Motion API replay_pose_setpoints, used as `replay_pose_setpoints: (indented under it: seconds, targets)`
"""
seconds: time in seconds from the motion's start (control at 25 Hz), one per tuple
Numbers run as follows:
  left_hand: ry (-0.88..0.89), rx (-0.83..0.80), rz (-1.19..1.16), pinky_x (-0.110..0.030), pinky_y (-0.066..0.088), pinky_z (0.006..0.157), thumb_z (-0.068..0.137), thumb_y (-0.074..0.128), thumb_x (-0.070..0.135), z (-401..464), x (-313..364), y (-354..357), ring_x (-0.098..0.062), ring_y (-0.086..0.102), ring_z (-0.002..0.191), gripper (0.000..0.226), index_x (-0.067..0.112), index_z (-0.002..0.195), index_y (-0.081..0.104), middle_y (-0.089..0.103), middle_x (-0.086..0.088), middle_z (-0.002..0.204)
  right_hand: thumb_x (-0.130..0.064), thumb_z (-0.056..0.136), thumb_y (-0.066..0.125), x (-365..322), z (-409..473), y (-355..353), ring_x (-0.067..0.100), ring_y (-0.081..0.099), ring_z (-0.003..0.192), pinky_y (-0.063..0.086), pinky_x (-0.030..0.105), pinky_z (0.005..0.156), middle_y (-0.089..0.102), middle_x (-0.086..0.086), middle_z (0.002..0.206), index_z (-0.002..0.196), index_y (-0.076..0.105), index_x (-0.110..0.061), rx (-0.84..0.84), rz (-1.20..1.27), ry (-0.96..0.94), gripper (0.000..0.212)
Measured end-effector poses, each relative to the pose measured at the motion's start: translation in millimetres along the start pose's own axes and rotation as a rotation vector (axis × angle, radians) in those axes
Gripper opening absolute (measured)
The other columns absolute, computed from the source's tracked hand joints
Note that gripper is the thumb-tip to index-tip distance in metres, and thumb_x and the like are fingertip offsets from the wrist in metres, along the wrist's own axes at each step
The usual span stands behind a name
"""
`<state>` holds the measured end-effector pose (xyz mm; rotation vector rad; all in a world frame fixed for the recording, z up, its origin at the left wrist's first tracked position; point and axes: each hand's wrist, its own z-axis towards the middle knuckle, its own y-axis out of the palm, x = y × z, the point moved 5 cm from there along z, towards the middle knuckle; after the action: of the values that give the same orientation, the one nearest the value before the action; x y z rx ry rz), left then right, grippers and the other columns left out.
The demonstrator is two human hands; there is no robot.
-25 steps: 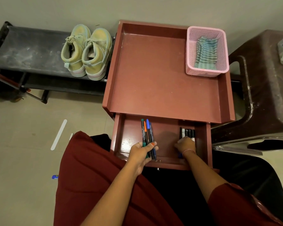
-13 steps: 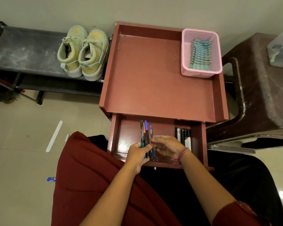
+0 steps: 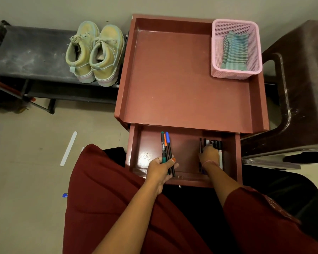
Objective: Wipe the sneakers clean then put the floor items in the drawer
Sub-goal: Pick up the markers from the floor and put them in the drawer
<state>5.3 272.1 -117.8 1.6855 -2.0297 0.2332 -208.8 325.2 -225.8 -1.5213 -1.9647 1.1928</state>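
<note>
The red-brown cabinet's drawer (image 3: pixel 189 181) is pulled out in front of me. My left hand (image 3: pixel 161 168) grips three thin pens (image 3: pixel 166 146) with green, orange and blue caps over the drawer's left half. My right hand (image 3: pixel 209 155) is curled round a thin dark pen (image 3: pixel 200 143) beside a row of markers (image 3: pixel 218 144) at the drawer's right side. A pair of pale yellow-green sneakers (image 3: pixel 95 52) stands on a black bench (image 3: pixel 26 52) to the left. On the floor lie a white strip (image 3: pixel 69 148) and a small blue item (image 3: pixel 65 195).
A pink mesh basket (image 3: pixel 235 75) holding a striped cloth (image 3: pixel 234 50) sits on the cabinet top (image 3: pixel 173 79) at the back right. A dark brown plastic stool (image 3: pixel 301 88) stands right of the cabinet. My red clothing covers my lap below the drawer.
My right hand left the bundle in my left hand and moved right to the row of markers, carrying a pen. My left hand stays put, still holding pens.
</note>
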Motion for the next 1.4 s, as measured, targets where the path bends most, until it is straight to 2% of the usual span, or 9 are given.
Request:
replay_pose_setpoints:
  seconds: [0.12,0.2,0.32,0.44,0.56,0.68,0.88,1.24,1.4]
  targets:
    - [-0.012,-0.011,-0.007,-0.025,0.055,0.067,0.091,0.063,0.008,0.0,-0.4,1.5,-0.013,0.07,0.086,0.014,0.011,0.105,0.064,0.068,-0.003,0.098,-0.006,0.086,0.063,1.2,2.0,-4.6,0.036,0.063,0.099,0.054,0.038,0.081,0.065,0.022,0.109,0.109,0.06,0.001,0.006,0.046,-0.014,0.025]
    - [-0.018,-0.027,-0.006,-0.025,0.056,0.068,0.091,0.063,0.008,-0.1,-0.5,3.7,-0.013,0.069,0.086,0.014,0.01,0.105,0.064,0.069,-0.003,0.097,-0.015,0.085,0.068,-8.6,-12.0,-9.5,0.03,0.065,0.081,0.057,0.033,0.069,0.068,0.02,0.099,0.086,0.064,-0.008,-0.118,0.408,0.026,0.009]
    - [-0.027,-0.048,-0.008,-0.026,0.058,0.07,0.091,0.063,0.007,0.2,-1.1,6.7,-0.015,0.07,0.083,0.011,0.008,0.102,0.064,0.069,-0.006,0.093,-0.039,0.084,0.068,-42.3,-66.4,-3.1,0.014,0.062,0.072,0.052,0.021,0.06,0.07,0.007,0.09,0.092,0.068,-0.013,-0.778,0.899,0.128,0.028]
    - [-0.034,-0.072,-0.01,-0.027,0.059,0.071,0.091,0.063,0.006,0.0,-1.9,9.7,-0.017,0.069,0.083,0.012,0.004,0.103,0.063,0.069,-0.01,0.092,-0.043,0.075,0.075,-61.8,-96.1,-1.5,0.013,0.057,0.069,0.05,0.023,0.063,0.065,0.004,0.085,0.093,0.069,-0.015,-1.058,0.934,-0.013,0.034]
    - [-0.02,-0.015,0.004,-0.023,0.055,0.067,0.092,0.062,0.007,0.9,-2.1,5.8,-0.014,0.065,0.075,0.009,0.008,0.101,0.063,0.067,-0.004,0.079,-0.025,0.082,0.07,-63.4,-88.9,-0.8,0.01,0.061,0.067,0.05,0.021,0.057,0.068,0.0,0.08,0.095,0.071,-0.015,-0.921,1.002,0.06,0.016]
    - [0.003,0.065,0.029,-0.024,0.051,0.075,0.095,0.059,0.012,5.0,-2.1,-0.9,-0.014,0.065,0.086,0.008,0.014,0.102,0.061,0.066,-0.001,0.091,-0.02,0.082,0.073,-36.3,-54.1,5.0,0.011,0.059,0.059,0.052,0.021,0.047,0.064,0.004,0.074,0.093,0.065,-0.009,-0.505,0.944,0.231,0.017]
    - [0.012,0.065,0.019,-0.026,0.053,0.083,0.095,0.058,0.012,2.5,0.4,-1.1,-0.012,0.066,0.086,0.015,0.011,0.11,0.062,0.065,0.001,0.093,-0.022,0.08,0.074,-12.4,-16.3,4.1,0.035,0.064,0.097,0.052,0.037,0.08,0.066,0.021,0.104,0.107,0.062,0.002,-0.087,0.11,0.006,0.038]
    - [-0.039,0.061,-0.023,-0.026,0.054,0.08,0.094,0.059,0.009,7.0,-2.9,1.2,-0.009,0.061,0.078,0.005,0.011,0.098,0.061,0.061,-0.002,0.087,-0.02,0.079,0.075,-4.3,-13.2,2.0,0.034,0.063,0.099,0.052,0.038,0.08,0.065,0.021,0.111,0.112,0.059,0.0,-0.11,0.022,0.081,0.041]
    - [-0.058,0.01,0.009,-0.026,0.055,0.077,0.093,0.062,0.012,6.5,-4.2,5.3,-0.009,0.062,0.079,0.004,0.012,0.097,0.062,0.062,-0.001,0.088,-0.033,0.083,0.07,-36.9,-51.1,8.7,0.018,0.066,0.082,0.054,0.029,0.069,0.069,0.012,0.1,0.104,0.064,-0.005,-0.581,0.805,0.109,0.036]
